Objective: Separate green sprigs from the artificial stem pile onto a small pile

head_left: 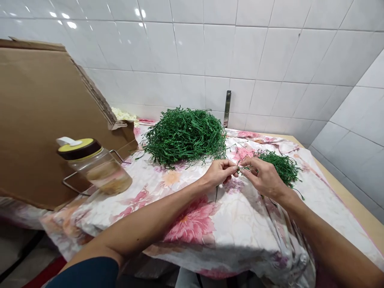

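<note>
White tiled walls meet in a corner behind a desk that is draped in a flowered cloth, with bare wood showing only along its right edge.

Both forearms reach in from the bottom of the view and angle towards each other over the cloth. The left arm comes out of a dark blue sleeve. The left hand lies low over the cloth, knuckles up, fingers curled and its fingertips pinched together. The right hand faces it with the back of the hand turned to the camera, its fingers also pinched. The fingertips of the two hands almost meet, and both are closed on a thin green stem that runs between them just above the cloth.

A small pile of the same green stems lies just behind the right hand, touching it or nearly so. A large pile sits farther back, near the left hand but apart from it.

At the left a cardboard sheet leans up. In front of it a clear jar with a yellow lid lies tilted, well apart from the hands. A metal strip is fixed to the wall behind the large pile.
</note>
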`<state>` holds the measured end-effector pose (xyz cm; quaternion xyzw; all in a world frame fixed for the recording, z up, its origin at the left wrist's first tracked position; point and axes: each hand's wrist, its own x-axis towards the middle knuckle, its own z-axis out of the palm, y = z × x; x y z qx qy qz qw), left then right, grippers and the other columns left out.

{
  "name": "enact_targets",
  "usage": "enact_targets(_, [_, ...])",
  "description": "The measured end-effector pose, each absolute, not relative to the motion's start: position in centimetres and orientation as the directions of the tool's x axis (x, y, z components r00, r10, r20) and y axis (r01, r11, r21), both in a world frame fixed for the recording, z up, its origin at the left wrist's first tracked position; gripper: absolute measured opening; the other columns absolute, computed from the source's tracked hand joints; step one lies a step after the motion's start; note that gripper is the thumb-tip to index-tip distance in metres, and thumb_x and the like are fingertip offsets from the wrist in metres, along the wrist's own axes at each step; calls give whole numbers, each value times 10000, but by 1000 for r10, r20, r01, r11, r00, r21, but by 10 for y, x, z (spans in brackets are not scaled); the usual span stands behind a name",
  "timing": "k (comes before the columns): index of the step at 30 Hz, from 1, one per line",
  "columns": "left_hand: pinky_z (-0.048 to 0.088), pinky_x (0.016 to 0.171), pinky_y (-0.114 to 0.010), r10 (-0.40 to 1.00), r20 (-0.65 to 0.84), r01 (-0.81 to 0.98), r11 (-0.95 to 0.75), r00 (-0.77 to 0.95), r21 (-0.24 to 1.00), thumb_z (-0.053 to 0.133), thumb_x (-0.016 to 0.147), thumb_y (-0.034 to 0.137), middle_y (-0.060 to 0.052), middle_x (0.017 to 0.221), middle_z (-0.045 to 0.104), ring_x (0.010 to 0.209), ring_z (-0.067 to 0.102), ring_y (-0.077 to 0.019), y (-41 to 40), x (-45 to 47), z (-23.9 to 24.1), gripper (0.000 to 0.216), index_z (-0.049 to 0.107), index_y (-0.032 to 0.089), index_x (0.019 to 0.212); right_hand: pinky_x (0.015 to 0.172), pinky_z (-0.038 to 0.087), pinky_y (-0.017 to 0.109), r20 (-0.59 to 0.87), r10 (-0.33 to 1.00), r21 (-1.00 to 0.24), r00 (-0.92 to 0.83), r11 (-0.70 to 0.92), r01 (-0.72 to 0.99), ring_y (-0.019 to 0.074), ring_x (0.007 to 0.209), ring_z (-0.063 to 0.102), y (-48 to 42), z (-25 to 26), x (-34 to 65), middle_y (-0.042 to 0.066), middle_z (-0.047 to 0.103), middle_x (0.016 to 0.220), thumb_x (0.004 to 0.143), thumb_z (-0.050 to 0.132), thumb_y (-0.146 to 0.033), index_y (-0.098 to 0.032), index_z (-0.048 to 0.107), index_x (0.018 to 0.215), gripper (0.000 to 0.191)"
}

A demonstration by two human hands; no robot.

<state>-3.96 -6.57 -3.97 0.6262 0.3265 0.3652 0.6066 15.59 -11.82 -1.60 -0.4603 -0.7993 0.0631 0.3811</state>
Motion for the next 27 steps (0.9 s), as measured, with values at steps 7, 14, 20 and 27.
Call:
enact_targets(7, [339, 385, -202, 838, 76, -1, -90, 541, 996, 722, 788, 490, -46, 765, 687, 432, 461, -54, -67, -39, -41, 388, 674, 108, 841, 748, 490, 320, 562, 761, -392, -325, 590, 706, 199, 799, 645, -114, -22, 158, 73, 706, 926, 942, 615, -235, -201, 672, 933, 67])
enact_targets(14, [293, 461, -207, 846, 129, 55, -183, 518, 982, 693, 795, 375, 4, 636, 585, 483, 415, -58, -69, -39, -32, 269, 683, 106, 814, 677, 460, 295, 556, 778, -421, -292, 567, 708, 171, 694, 587, -116, -22, 158, 51, 675, 863, 958, 570, -250, -196, 639, 917, 96])
enact_targets(20, [343, 564, -217, 842, 239, 28, -288, 483, 957, 659, 813, 365, 21, 651, 529, 590, 440, -82, -67, -37, -37, 247, 634, 123, 772, 649, 439, 278, 537, 800, -467, -270, 548, 694, 149, 623, 562, -117, -22, 154, 7, 648, 749, 956, 582, -247, -191, 646, 912, 96])
enact_targets(27, [314, 554, -218, 834, 257, 16, -304, 488, 953, 635, 829, 369, 31, 646, 501, 578, 416, -76, -69, -37, -40, 256, 594, 136, 730, 699, 467, 301, 606, 745, -392, -279, 585, 710, 181, 703, 604, -119, -20, 149, 32, 673, 789, 944, 629, -257, -205, 677, 913, 77])
